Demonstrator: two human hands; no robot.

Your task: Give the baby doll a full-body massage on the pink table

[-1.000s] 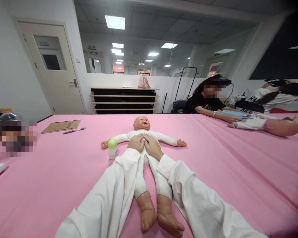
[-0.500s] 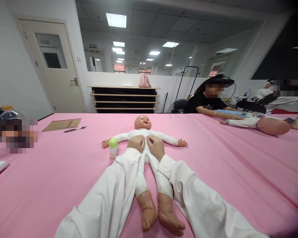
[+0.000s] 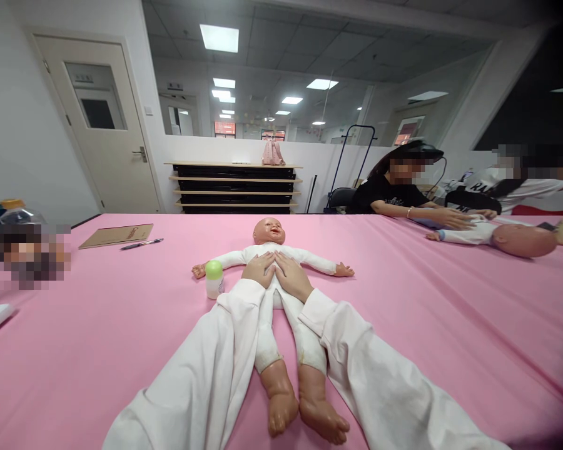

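A baby doll (image 3: 278, 301) with a white cloth body lies on its back, its head away from me and its bare feet toward me. Flat on the left side of its torso rests my left hand (image 3: 259, 269), fingers stretched out. My right hand (image 3: 293, 275) lies open on the other side of the torso, its fingertips close to those of the left. Both hands cover much of the doll's chest and belly. Beside my left wrist stands a small bottle (image 3: 214, 281) with a green cap.
A pink cloth (image 3: 122, 337) covers the table. A notebook (image 3: 116, 235) and a pen (image 3: 141, 244) lie at the far left. Across the table at right, a person in black (image 3: 394, 194) handles another doll (image 3: 520, 239). A plastic bottle (image 3: 21, 215) stands at the left edge.
My fingers were curled in on the doll's torso; now they are straightened and lie flat, reaching slightly higher on its chest. The other person's doll has shifted slightly right.
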